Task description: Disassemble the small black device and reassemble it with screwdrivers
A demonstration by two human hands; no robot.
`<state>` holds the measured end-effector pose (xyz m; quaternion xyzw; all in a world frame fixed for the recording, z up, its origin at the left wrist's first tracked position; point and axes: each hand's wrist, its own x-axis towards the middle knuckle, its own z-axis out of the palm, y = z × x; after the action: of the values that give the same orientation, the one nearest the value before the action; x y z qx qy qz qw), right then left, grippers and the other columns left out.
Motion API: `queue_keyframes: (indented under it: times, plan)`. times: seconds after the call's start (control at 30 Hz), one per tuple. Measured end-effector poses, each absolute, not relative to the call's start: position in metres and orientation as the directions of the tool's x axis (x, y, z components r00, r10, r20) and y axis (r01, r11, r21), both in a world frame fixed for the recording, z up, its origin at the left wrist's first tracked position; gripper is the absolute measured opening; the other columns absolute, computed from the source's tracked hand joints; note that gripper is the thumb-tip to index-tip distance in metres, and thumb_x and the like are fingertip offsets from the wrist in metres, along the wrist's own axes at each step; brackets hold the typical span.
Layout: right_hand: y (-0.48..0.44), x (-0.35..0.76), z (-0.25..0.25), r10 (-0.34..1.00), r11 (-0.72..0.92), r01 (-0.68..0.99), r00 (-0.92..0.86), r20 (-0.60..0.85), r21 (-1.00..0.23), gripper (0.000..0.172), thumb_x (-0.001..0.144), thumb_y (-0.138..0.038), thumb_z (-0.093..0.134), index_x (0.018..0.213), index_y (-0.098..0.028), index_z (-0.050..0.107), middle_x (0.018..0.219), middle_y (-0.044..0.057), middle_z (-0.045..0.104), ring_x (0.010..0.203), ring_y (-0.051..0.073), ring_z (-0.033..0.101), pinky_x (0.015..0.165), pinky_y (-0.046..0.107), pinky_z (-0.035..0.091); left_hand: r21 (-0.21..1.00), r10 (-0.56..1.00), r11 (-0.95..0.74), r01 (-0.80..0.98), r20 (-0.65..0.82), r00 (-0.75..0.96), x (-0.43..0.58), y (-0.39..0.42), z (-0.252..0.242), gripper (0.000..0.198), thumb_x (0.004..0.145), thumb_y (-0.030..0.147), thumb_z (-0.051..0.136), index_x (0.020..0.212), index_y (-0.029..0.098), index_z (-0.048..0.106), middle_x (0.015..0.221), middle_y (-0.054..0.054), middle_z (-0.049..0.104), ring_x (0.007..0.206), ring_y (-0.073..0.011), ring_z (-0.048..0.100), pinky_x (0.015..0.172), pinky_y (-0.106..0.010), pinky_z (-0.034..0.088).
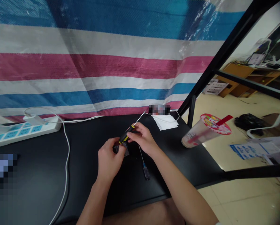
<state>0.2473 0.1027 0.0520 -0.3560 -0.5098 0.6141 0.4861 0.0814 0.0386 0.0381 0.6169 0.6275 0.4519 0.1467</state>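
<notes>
A screwdriver (124, 137) with a black and yellow handle is held between my two hands, its thin metal shaft slanting up and to the right. My right hand (144, 139) grips the upper part of the handle near the shaft. At the lower end of the handle, the fingers of my left hand (110, 161) are closed around its butt. Just under the left fingers lies a small dark, partly see-through piece (125, 150), mostly covered, and its kind is unclear. A second screwdriver (145, 172), with a dark blue handle, lies on the black table below my right hand.
A white power strip (24, 132) sits at the left, its white cable (68, 150) running toward me. White papers (165, 122) lie at the back right. A drink cup (198, 132) with a red straw stands near the table's right edge. A striped sheet (95, 67) hangs behind.
</notes>
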Motion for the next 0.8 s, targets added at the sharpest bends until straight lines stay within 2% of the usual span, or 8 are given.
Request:
queue_keyframes:
  times: [0.27,0.43,0.8]
  plan:
    - [0.1025,0.2465,0.055,0.953,-0.022,-0.239,-0.298,0.052,-0.971,0.047,0.074,-0.048,0.092,0.099,-0.022,0.061,0.092,-0.002,0.067,0.077,0.014,0.072,0.068,0.028,0.065,0.728,0.902,-0.154,0.668,0.379,-0.206,0.0783,0.0378,0.0373,0.027,0.091,0.029,0.051,0.092,0.019,0.076,0.088,-0.006,0.079,0.076,-0.0218,0.073,0.072,-0.032,0.051]
    - [0.1021,0.2469,0.0554,0.958,-0.013,-0.232,-0.283,0.055,-0.973,0.048,0.073,-0.047,0.093,0.099,-0.023,0.061,0.092,-0.002,0.067,0.076,0.013,0.073,0.069,0.028,0.066,0.765,0.911,-0.168,0.622,0.361,-0.199,0.0801,0.0372,0.0394,0.027,0.088,0.029,0.055,0.098,0.018,0.077,0.092,-0.006,0.08,0.081,-0.0225,0.074,0.077,-0.032,0.054]
    - [0.1034,0.2467,0.0512,0.958,0.0,-0.224,-0.281,0.064,-0.975,0.047,0.075,-0.046,0.091,0.102,-0.022,0.061,0.094,-0.002,0.067,0.078,0.014,0.073,0.069,0.026,0.066,0.752,0.917,-0.172,0.636,0.358,-0.176,0.0801,0.0366,0.0387,0.028,0.09,0.033,0.059,0.104,0.017,0.077,0.09,-0.006,0.078,0.081,-0.0224,0.072,0.078,-0.033,0.052]
